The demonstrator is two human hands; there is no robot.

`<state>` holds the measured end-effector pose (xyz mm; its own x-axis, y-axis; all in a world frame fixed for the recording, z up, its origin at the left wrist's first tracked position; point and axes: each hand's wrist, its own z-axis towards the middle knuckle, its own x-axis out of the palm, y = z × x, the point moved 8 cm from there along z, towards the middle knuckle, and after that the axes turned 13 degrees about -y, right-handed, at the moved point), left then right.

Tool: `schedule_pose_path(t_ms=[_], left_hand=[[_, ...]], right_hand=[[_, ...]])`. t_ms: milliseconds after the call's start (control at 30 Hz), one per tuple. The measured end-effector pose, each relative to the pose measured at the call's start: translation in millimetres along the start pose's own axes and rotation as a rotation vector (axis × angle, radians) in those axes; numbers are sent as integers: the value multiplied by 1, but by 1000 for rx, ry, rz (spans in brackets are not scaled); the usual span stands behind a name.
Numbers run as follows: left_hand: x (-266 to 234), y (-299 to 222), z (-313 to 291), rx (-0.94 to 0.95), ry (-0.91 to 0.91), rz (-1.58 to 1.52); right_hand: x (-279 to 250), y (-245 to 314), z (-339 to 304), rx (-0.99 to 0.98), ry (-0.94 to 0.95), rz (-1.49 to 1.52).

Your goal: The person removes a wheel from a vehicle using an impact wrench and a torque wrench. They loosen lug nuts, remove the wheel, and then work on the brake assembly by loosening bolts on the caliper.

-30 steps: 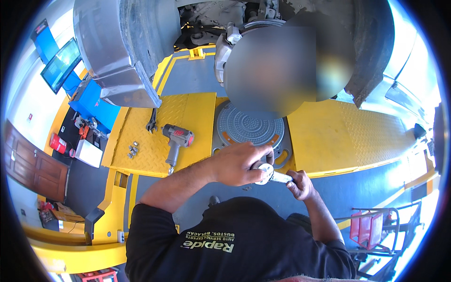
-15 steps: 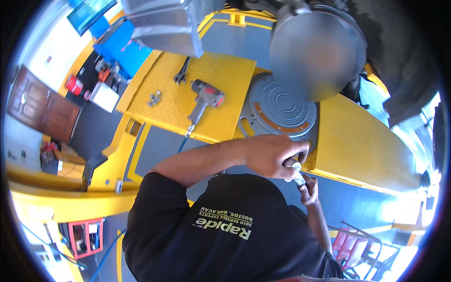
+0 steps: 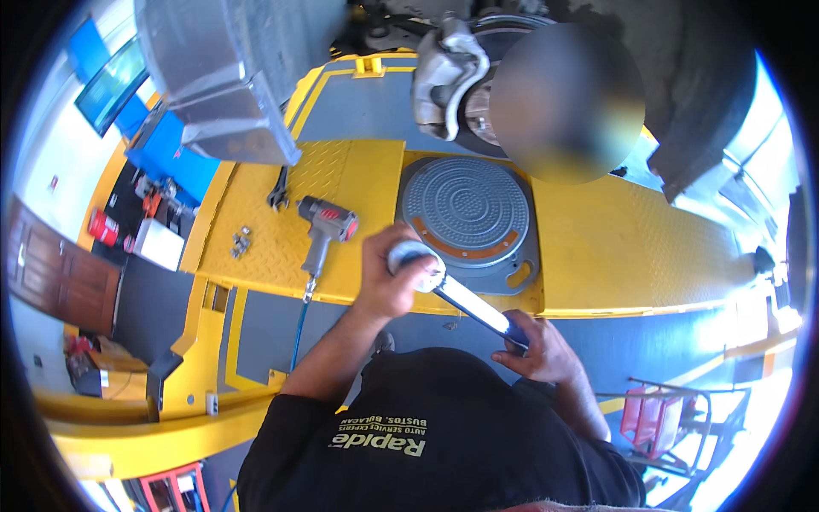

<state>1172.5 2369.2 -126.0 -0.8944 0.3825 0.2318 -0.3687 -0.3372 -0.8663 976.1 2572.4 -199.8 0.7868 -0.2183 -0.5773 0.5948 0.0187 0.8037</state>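
A shiny silver torque wrench (image 3: pixel 469 303) with a round head and a dark handle slants across in front of me. My left hand (image 3: pixel 394 273) is closed around its head, thumb pressed on top. Lower right, my right hand (image 3: pixel 546 348) grips the handle end. Both hands are above the near edge of a yellow ramp (image 3: pixel 623 247). Beyond the wrench, a round grey turntable plate (image 3: pixel 467 205) with an orange strip sits in the ramp. To the left lie a grey impact wrench (image 3: pixel 322 239), several lug nuts (image 3: pixel 241 242) and a dark wrench (image 3: pixel 279 189).
A blue air hose (image 3: pixel 299 333) hangs from the impact wrench. A brake caliper (image 3: pixel 448 81) on a wheel hub stands at the far side; a blurred disc hides part of it. Yellow lift framework (image 3: pixel 183 375) runs at the left, and a red-seated metal frame (image 3: pixel 653 422) stands right.
My view has shifted, and the ramp's tools appear further left and lower. The hands have moved apart, exposing the wrench's length between them; the caliper has come into view.
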Motion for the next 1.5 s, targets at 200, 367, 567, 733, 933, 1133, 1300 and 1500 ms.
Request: schedule_pose_path(t_ms=[200, 367, 567, 733, 933, 1133, 1300, 1500], left_hand=[[19, -68, 93, 298, -3, -193], [70, -112, 198, 482, 54, -639], [126, -78, 345, -22, 117, -132], [145, -29, 408, -216, 312, 2], [155, 16, 427, -325, 393, -41], [145, 14, 427, -270, 423, -70], [143, 14, 435, -147, 331, -13], [143, 13, 437, -102, 309, 26]], right_hand=[[-47, -20, -29, 151, 223, 63], [-173, 69, -58, -149, -582, -348], [-253, 216, 5, -104, -877, -659], [-287, 279, 71, 35, -1069, -842], [-301, 308, 110, -126, -1027, -893], [-316, 321, 127, -130, -1037, -928], [-319, 332, 134, -158, -1052, -936], [-331, 344, 138, -197, -1061, -943]])
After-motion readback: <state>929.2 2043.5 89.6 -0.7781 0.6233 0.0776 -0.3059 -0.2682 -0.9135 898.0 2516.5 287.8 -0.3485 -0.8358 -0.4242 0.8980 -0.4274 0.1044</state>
